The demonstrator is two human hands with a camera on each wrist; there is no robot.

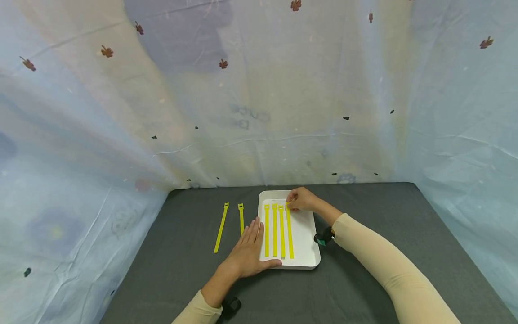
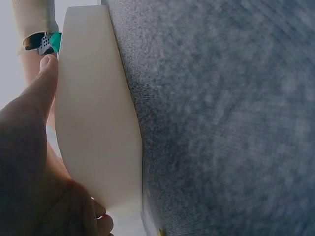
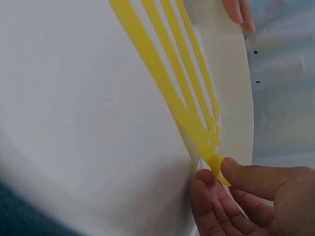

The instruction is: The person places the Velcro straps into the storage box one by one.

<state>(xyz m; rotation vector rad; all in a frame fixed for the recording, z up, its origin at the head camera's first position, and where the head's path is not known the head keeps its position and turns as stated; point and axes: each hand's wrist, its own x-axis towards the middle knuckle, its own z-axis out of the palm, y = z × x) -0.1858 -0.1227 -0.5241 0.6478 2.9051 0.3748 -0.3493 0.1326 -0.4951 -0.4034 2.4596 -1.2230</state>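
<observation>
A white tray (image 1: 304, 238) lies on the dark cloth, with several yellow cable straps (image 1: 266, 234) side by side lengthwise in it. My right hand (image 1: 301, 199) is over the tray's far end and pinches the slotted head of the rightmost cable strap (image 1: 289, 234) between thumb and fingers. In the right wrist view, that strap's head (image 3: 216, 167) bends up at the thumb. Fingers straight, my left hand (image 1: 249, 252) rests along the tray's left rim, its thumb (image 2: 47, 73) at the near rim.
Two more yellow cable straps lie on the cloth left of the tray: one farther left (image 1: 220, 229), the other (image 1: 241, 216) partly hidden by the left hand. A patterned curtain (image 1: 259, 135) hangs behind the table (image 1: 384, 216) and along its sides.
</observation>
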